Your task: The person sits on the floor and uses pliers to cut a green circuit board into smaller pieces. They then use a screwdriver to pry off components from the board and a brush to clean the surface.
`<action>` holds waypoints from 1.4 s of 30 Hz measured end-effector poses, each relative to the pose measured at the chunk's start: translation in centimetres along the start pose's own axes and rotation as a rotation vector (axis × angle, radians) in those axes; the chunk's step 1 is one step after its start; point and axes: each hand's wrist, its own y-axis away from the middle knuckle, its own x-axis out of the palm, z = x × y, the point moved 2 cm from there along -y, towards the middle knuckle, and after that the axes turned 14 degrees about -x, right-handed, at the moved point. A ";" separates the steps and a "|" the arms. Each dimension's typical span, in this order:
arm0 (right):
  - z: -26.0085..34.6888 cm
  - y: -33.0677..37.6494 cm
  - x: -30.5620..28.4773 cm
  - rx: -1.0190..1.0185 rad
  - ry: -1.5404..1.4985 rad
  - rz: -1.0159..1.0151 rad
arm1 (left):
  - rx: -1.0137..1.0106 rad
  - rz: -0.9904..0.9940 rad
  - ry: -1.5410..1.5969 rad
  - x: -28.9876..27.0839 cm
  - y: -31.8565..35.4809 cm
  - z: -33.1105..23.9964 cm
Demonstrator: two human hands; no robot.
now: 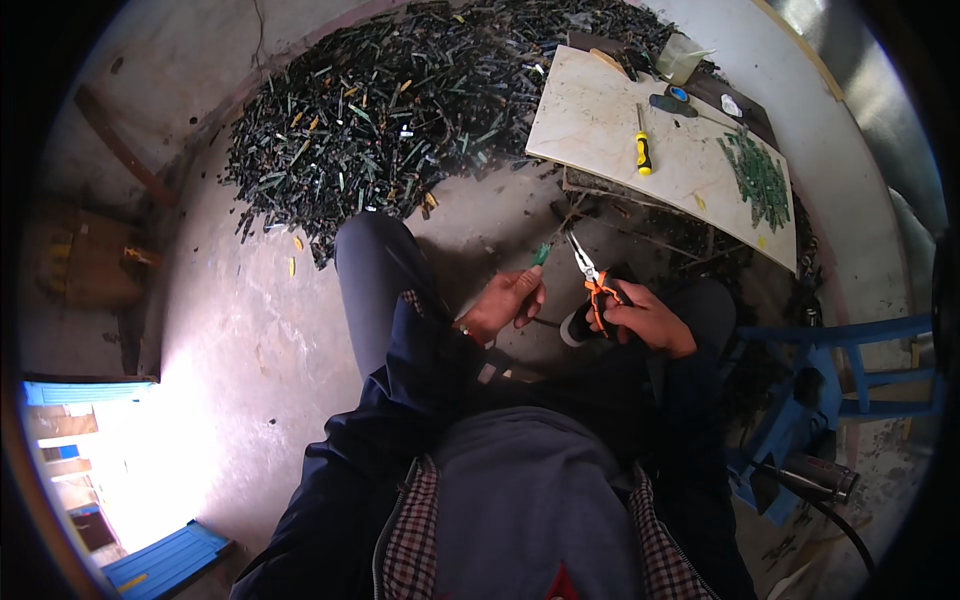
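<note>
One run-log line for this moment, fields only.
left hand: holds green strip | right hand: grips orange-handled pliers, tips near strip | behind: tile slab, screwdriver, dark strip heap

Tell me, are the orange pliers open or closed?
Open. The pliers in the right hand show two metal tips spread apart, pointing toward the green piece held by the left hand.

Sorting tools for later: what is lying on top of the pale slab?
On the slab lie a yellow-handled screwdriver, a heap of green strips, a blue-and-black tool and a clear tub at its far edge. Whatever sits under the heap is hidden.
</note>
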 end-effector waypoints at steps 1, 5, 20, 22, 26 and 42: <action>-0.5 -0.1 -0.2 -0.004 0.024 0.009 | 0.003 0.006 -0.001 0.0 0.0 0.0; -1.7 -0.6 -0.6 -0.017 0.110 0.066 | -0.023 0.038 0.007 0.0 -0.2 0.2; -2.3 -1.2 -1.4 -0.043 0.225 0.124 | -0.055 0.043 -0.037 0.1 -0.2 0.0; -2.4 -1.2 -1.5 -0.032 0.214 0.118 | -0.052 0.055 -0.030 0.0 -0.3 0.1; -2.0 -1.0 -1.3 -0.009 0.215 0.109 | -0.050 0.054 -0.025 -0.1 -0.4 0.2; -3.0 -1.1 -1.8 -0.080 0.226 0.114 | -0.054 0.068 -0.044 0.0 -0.1 0.0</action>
